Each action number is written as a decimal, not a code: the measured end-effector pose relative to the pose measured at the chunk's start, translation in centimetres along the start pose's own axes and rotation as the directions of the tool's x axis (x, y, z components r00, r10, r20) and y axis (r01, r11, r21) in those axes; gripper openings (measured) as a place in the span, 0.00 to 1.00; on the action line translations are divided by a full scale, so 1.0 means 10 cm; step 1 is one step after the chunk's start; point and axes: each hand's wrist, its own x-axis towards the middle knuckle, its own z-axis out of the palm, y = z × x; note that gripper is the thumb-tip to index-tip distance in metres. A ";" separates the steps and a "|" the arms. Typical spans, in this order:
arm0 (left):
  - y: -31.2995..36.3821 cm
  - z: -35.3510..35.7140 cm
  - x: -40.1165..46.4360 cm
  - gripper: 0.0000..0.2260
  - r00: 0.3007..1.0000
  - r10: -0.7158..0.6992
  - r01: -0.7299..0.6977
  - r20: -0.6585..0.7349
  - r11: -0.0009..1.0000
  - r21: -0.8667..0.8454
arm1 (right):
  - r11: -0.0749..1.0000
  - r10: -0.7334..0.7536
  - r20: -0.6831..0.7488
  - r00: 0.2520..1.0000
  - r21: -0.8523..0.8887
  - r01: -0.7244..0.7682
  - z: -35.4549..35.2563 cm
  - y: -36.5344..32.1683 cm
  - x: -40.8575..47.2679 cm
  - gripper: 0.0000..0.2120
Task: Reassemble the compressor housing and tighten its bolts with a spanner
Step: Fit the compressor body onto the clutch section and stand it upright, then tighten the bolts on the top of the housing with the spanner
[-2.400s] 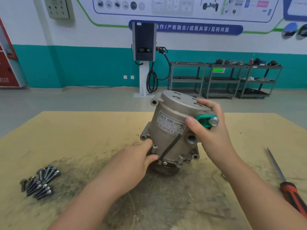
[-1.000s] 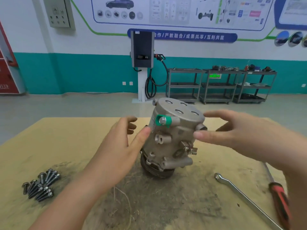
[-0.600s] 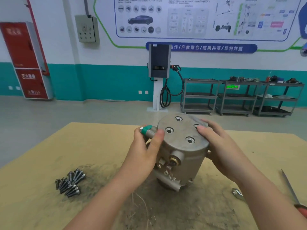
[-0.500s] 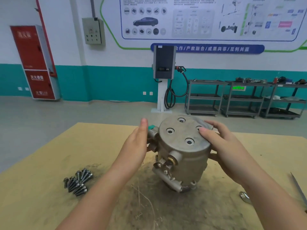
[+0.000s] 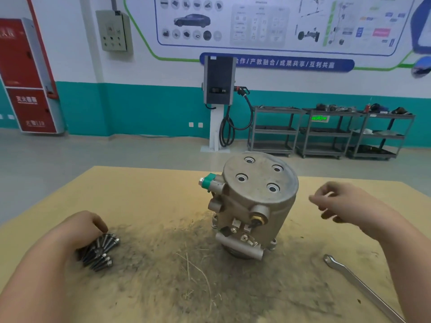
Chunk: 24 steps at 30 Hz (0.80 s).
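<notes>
L hand [image 5: 80, 226] reaching onto bolts [image 5: 100, 250], grip unclear, R hand [image 5: 342, 206] hovering loose nr compressor [image 5: 253, 206], spanner [image 5: 359, 285] lying on surface [image 5: 144, 197]

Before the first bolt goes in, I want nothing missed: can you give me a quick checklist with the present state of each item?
1. Compressor standing on the table, end face up: ok.
2. Four bolt holes in the end face open, no bolts in them: ok.
3. Bolts within reach: ok, the left hand rests on the pile.
4. A bolt actually gripped: cannot tell, the fingers are hidden.
5. Right hand free: ok, beside the compressor, holding nothing.
6. Spanner at hand: ok, lying on the table right of the compressor.
</notes>
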 end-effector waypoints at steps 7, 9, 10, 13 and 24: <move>-0.14 -0.02 0.06 0.08 1.000 0.015 -0.016 -0.021 0.998 -0.056 | 0.714 0.431 0.312 0.847 -0.692 -0.108 0.01 0.37 0.05 0.16; -0.17 -0.02 0.06 0.10 1.000 0.003 -0.005 -0.021 0.997 -0.077 | 0.685 0.466 0.323 0.824 -0.721 -0.104 0.03 0.39 0.06 0.15; -0.16 -0.03 0.04 0.10 1.000 -0.001 -0.001 -0.016 0.996 -0.091 | 0.680 0.472 0.331 0.817 -0.727 -0.097 0.04 0.41 0.07 0.15; -0.06 -0.03 -0.06 0.13 0.999 -0.045 0.042 -0.021 0.993 -0.112 | 0.702 0.422 0.365 0.830 -0.711 -0.044 0.04 0.47 0.10 0.10; 0.01 0.42 -0.39 0.30 0.971 0.226 -0.239 0.081 0.917 0.318 | 0.786 -0.328 0.195 0.924 0.599 0.152 -0.09 -0.05 -0.19 0.09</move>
